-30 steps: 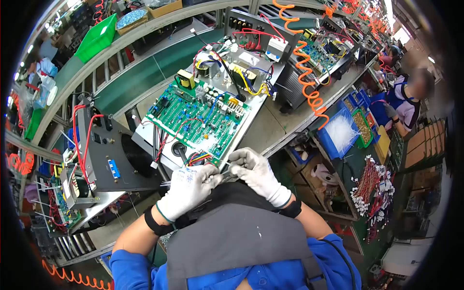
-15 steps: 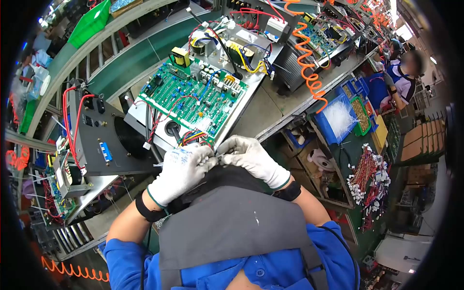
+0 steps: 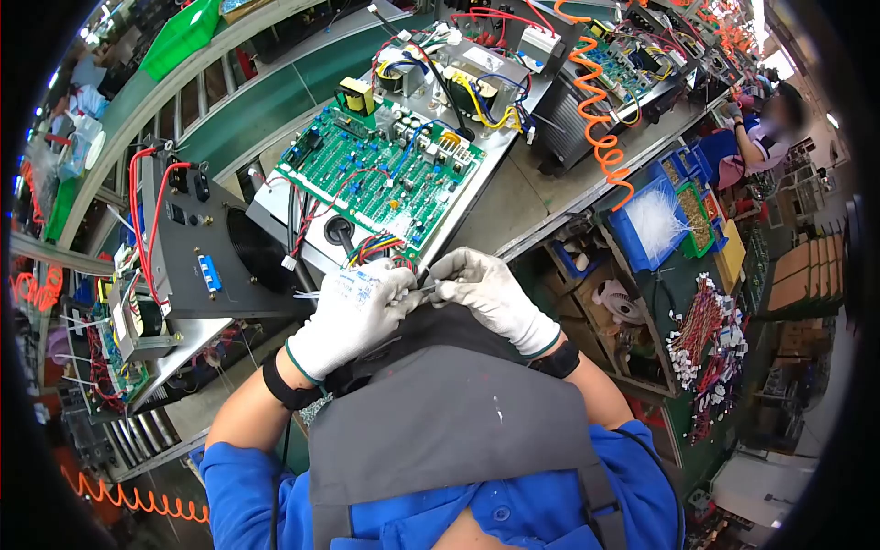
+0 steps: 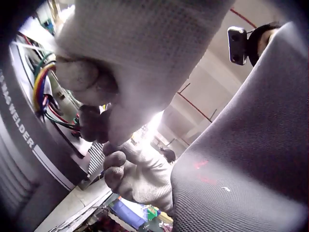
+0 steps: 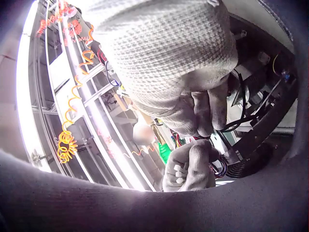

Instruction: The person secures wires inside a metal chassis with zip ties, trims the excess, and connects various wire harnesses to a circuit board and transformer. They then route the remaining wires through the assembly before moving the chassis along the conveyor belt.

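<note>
Both hands wear white gloves and meet at the near edge of a metal chassis [image 3: 316, 236] carrying a green circuit board [image 3: 367, 179]. The left hand [image 3: 356, 307] has its fingers curled; thin white strips [image 3: 305, 295] stick out beside it, and small white ends [image 5: 178, 174] show in its grip in the right wrist view. Fingertips of the right hand [image 3: 495, 301] pinch a small thin item against the left fingertips; what it is cannot be told. Coloured wires [image 3: 374, 246] run from the board close to the left hand. The left wrist view shows coloured wires [image 4: 41, 89] beside the gloved fingers.
A black-panelled unit [image 3: 206, 261] with red cables stands at left. Another unit [image 3: 573, 119] and an orange coiled hose [image 3: 600, 137] are at upper right. Blue bin [image 3: 642, 225], green bin [image 3: 698, 220] and wire bundles [image 3: 706, 348] lie at right. Another person [image 3: 756, 147] is beyond.
The view shifted left, then back right. Both hands stay together at the chassis edge, with small finger movements. The other person at the right has shifted position.
</note>
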Motion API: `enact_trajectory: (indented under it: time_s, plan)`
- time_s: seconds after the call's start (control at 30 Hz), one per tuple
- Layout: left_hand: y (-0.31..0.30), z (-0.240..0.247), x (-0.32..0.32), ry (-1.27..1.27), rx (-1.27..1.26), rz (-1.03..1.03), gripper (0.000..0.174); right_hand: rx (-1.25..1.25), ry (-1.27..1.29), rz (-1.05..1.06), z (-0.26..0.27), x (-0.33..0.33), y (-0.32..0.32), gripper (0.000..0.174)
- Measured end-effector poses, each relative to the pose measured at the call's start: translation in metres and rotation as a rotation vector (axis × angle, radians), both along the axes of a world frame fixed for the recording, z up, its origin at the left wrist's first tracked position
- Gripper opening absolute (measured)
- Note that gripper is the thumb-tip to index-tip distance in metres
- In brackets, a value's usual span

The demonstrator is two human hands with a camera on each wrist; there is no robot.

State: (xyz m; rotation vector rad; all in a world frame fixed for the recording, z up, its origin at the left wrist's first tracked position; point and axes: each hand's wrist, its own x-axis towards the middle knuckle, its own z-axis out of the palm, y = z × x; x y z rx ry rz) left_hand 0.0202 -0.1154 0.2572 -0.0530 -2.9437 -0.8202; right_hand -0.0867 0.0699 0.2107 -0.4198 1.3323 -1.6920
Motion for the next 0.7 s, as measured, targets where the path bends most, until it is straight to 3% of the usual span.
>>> enact_trajectory:
  time_s: [0.33, 0.7]
  plan:
    - [0.002, 0.005, -0.001, -0.061, -0.025, 0.011, 0.017, -0.104, -0.106, -0.029, -0.008, 0.002, -0.001, 0.023]
    - [0.009, 0.003, -0.002, -0.086, -0.014, 0.06, 0.015, -0.036, -0.071, 0.0, -0.01, 0.011, -0.004, 0.029]
